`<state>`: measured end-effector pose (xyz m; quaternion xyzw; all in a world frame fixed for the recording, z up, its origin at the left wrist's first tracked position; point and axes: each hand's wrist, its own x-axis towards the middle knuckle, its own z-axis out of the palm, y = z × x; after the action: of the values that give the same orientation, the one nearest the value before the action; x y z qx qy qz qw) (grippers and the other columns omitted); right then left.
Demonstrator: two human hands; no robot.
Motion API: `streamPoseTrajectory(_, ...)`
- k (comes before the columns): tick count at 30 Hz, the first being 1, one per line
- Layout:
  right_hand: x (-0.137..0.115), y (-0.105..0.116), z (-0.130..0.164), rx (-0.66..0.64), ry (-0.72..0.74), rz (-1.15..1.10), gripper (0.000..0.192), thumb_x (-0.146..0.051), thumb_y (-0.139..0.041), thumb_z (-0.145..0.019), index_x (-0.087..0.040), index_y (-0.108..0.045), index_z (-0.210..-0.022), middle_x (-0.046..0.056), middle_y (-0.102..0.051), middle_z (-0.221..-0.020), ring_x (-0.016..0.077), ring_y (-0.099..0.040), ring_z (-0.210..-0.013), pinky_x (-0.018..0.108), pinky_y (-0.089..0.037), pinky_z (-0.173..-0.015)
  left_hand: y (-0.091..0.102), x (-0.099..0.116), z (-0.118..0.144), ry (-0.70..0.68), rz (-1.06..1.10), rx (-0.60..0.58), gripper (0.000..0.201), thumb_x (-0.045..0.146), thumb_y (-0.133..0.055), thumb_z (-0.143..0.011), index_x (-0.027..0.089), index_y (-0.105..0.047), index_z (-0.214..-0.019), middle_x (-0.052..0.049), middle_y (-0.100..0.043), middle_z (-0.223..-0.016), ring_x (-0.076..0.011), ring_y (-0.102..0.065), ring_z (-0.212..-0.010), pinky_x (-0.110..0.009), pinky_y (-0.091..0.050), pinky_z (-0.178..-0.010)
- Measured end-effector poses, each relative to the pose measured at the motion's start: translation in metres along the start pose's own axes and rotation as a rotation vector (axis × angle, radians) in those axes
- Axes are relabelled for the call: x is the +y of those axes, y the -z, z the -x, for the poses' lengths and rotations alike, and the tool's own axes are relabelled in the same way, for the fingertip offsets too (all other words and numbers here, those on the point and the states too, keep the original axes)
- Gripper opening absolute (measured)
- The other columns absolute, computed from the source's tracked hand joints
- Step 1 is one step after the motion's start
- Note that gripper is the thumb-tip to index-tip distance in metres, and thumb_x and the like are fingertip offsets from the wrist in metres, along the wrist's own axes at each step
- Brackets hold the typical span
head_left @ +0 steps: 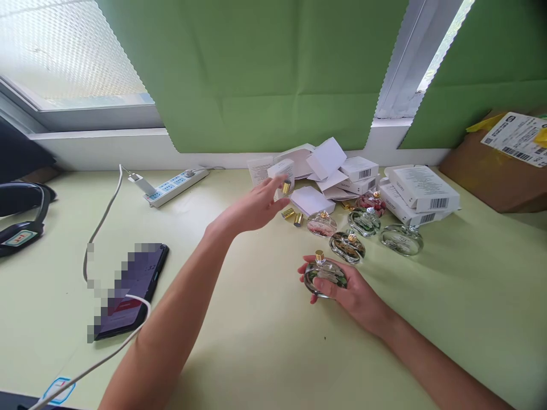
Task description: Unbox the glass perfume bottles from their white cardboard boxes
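Note:
My right hand (342, 287) is wrapped round a clear oval perfume bottle (325, 277). The bottle's gold spray neck (319, 256) is uncovered and points up. Further back, my left hand (260, 204) reaches out with thumb and fingers apart. A gold cap (286, 187) is right at its fingertips; whether they touch it I cannot tell. Two more gold caps (293, 216) lie on the table just below that hand. Beyond my right hand lie several oval perfume bottles, among them a pink one (322, 224), a dark-patterned one (347, 246), a green one (364, 221) and a clear one (401, 239).
White cartons and folded card (327, 159) are heaped by the wall, with stacked white boxes (423, 191) to their right. A brown parcel (491, 165) fills the far right corner. At left are a phone (141, 296), a white cable (102, 364), a power strip (176, 187) and a black headset (25, 216).

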<state>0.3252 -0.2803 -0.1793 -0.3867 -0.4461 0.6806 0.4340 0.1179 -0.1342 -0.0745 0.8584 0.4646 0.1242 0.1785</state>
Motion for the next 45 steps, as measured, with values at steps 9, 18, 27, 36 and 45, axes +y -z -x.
streamPoseTrajectory(9,0.001,0.003,-0.003,-0.032,0.001,-0.026,0.027,-0.034,-0.070,-0.087,-0.022,-0.071,-0.112,0.006,-0.066,-0.102,0.0168,-0.060,-0.085,0.037,-0.058,-0.076,-0.006,0.057,0.018,-0.472,0.142,-0.508,0.018,0.020,-0.049,-0.096,0.020,-0.065,-0.106,-0.003,-0.070,-0.090,-0.0121,-0.061,-0.077,-0.023,-0.040,-0.061)
streamPoseTrajectory(18,-0.007,-0.003,0.000,0.088,-0.043,0.093,0.028,-0.042,-0.069,-0.086,-0.021,-0.069,-0.105,0.004,-0.067,-0.103,0.0175,-0.063,-0.084,0.037,-0.054,-0.080,-0.017,0.063,0.020,-0.508,-0.154,-0.333,0.014,0.011,-0.046,-0.094,0.018,-0.055,-0.087,-0.002,-0.067,-0.088,-0.0132,-0.059,-0.076,-0.027,-0.035,-0.059)
streamPoseTrajectory(27,-0.018,-0.010,0.005,0.278,-0.028,0.430,0.032,-0.051,-0.063,-0.086,-0.020,-0.064,-0.096,0.002,-0.072,-0.081,0.0201,-0.062,-0.076,0.031,-0.044,-0.064,-0.041,0.076,0.024,-0.502,-0.440,-0.209,0.027,0.023,-0.034,-0.102,0.014,-0.055,-0.086,-0.006,-0.062,-0.085,-0.0145,-0.055,-0.065,-0.032,-0.035,-0.056)
streamPoseTrajectory(36,-0.013,-0.013,0.006,0.266,0.017,0.298,0.040,-0.047,-0.064,-0.087,-0.022,-0.062,-0.118,0.006,-0.071,-0.107,0.0215,-0.069,-0.085,0.038,-0.051,-0.085,-0.014,0.066,0.020,-0.343,-0.270,-0.161,0.038,0.028,-0.025,-0.103,0.019,-0.046,-0.073,-0.001,-0.052,-0.065,-0.0128,-0.043,-0.054,-0.032,-0.030,-0.056)
streamPoseTrajectory(45,0.002,-0.007,0.004,0.192,0.041,0.234,0.047,-0.045,-0.065,-0.088,-0.026,-0.058,-0.131,0.006,-0.065,-0.123,0.0184,-0.068,-0.084,0.037,-0.056,-0.082,-0.011,-0.040,-0.014,0.141,-0.009,0.019,0.037,0.047,-0.039,-0.097,0.020,-0.050,-0.120,-0.008,-0.063,-0.096,-0.0213,-0.056,-0.086,-0.033,-0.042,-0.072)
